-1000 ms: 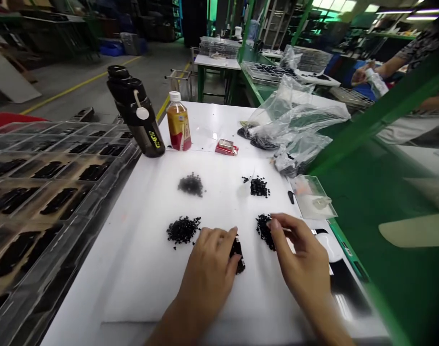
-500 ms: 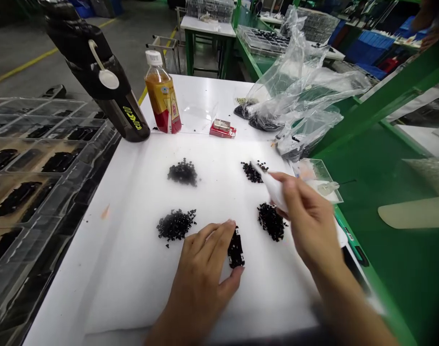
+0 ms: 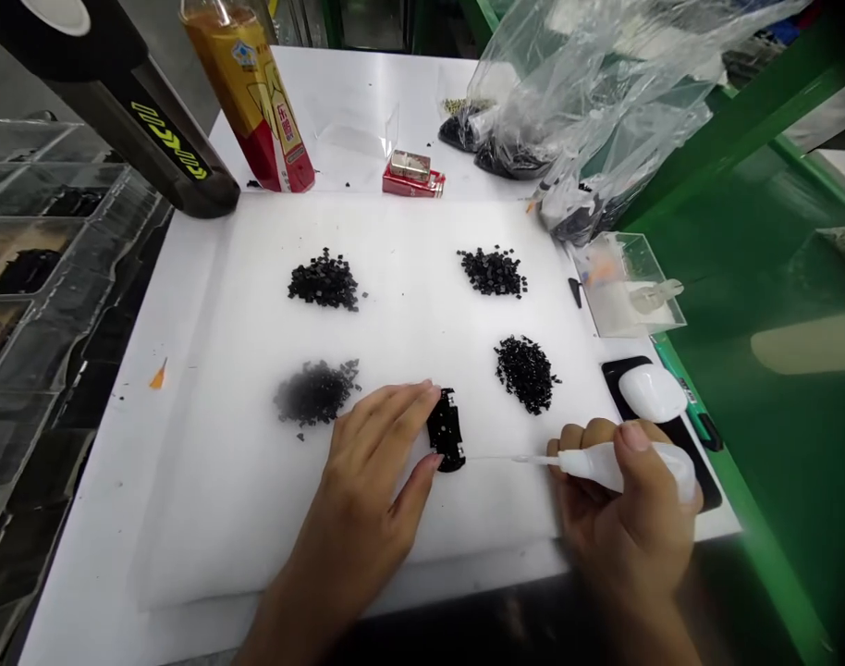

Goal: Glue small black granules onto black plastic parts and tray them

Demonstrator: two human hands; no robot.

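My left hand [image 3: 371,453] holds a small black plastic part [image 3: 445,430] on the white sheet [image 3: 409,324], with fingertip and thumb at its edges. My right hand [image 3: 623,504] grips a white squeeze bottle [image 3: 609,465] on its side. The bottle's thin nozzle points left and ends beside the black part. Several heaps of small black pieces lie around them: one [image 3: 324,280] and another [image 3: 492,273] further away, one [image 3: 316,391] just beyond my left hand, and one [image 3: 526,375] above the nozzle.
Along the far edge stand a drink bottle [image 3: 252,97], a black flask [image 3: 117,102] and a red packet [image 3: 412,180]. Plastic bags [image 3: 589,111] bulge at the far right. A clear box [image 3: 623,287] and a white oval object [image 3: 651,393] sit right; a clear tray [image 3: 48,231] lies left.
The view has tipped downward and closer. My right hand has moved down and right, and the white bottle now lies sideways with its nozzle toward the black part. My left hand stays on that part.
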